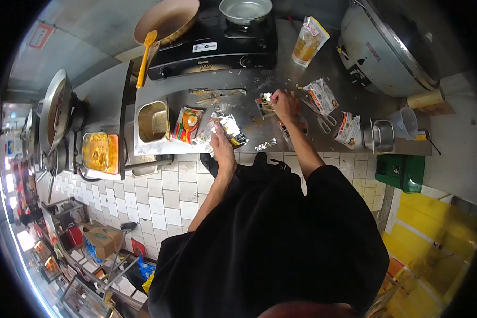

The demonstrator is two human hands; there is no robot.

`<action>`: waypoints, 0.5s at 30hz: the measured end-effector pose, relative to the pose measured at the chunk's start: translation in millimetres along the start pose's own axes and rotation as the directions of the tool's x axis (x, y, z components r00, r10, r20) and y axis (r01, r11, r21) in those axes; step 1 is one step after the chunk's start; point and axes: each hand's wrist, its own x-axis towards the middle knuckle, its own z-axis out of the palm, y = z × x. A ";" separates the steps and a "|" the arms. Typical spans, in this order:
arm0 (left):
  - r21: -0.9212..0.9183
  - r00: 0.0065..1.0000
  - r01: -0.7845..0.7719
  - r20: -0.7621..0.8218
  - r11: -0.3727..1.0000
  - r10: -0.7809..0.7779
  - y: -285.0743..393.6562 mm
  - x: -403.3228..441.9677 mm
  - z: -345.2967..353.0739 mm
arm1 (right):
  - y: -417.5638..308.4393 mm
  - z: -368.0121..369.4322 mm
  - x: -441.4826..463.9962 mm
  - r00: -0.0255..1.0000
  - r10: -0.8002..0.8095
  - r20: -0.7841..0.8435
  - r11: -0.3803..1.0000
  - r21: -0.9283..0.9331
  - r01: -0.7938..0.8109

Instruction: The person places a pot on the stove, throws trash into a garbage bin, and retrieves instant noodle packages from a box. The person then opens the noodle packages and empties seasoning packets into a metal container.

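My left hand (223,150) is closed around torn, silvery packets (229,127) at the counter's front edge, thumb on top. Left of it lies a red and orange food packet (187,125). Farther in, my right hand (284,104) bends its fingers down beside a small dark printed sachet (265,104). What its fingertips grip, if anything, is hidden under the hand. Scissors (326,124) lie to the right, partly under a white and red packet (321,97). Another such packet (348,130) rests closer to the edge. A strip of foil (266,144) lies between my arms.
A steel container (153,122) stands at the counter's left, a smaller one (382,136) at its right. Behind are a gas stove (212,55), a pan (164,21) with an orange spatula (144,58), a clear pouch (309,42) and a large cooker (384,53).
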 end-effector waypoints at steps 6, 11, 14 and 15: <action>-0.144 0.997 0.054 0.063 0.988 -0.045 -18.0 14.0 -1.8 | -1.5 -41.7 -3.3 0.965 0.073 0.251 0.549 0.798 -0.249; -0.175 0.990 0.133 0.080 0.976 -0.120 -32.3 23.3 12.2 | -53.9 -187.0 -26.8 0.786 -0.339 0.517 0.589 0.768 -0.251; -0.168 0.968 0.233 0.139 0.958 -0.211 3.3 -0.2 33.6 | -76.0 -220.5 -40.0 0.647 -0.595 0.477 0.574 0.816 -0.074; -0.059 0.968 0.194 0.172 0.979 -0.181 2.6 -1.5 33.5 | -80.9 -218.2 -42.4 0.642 -0.626 0.443 0.555 0.831 -0.033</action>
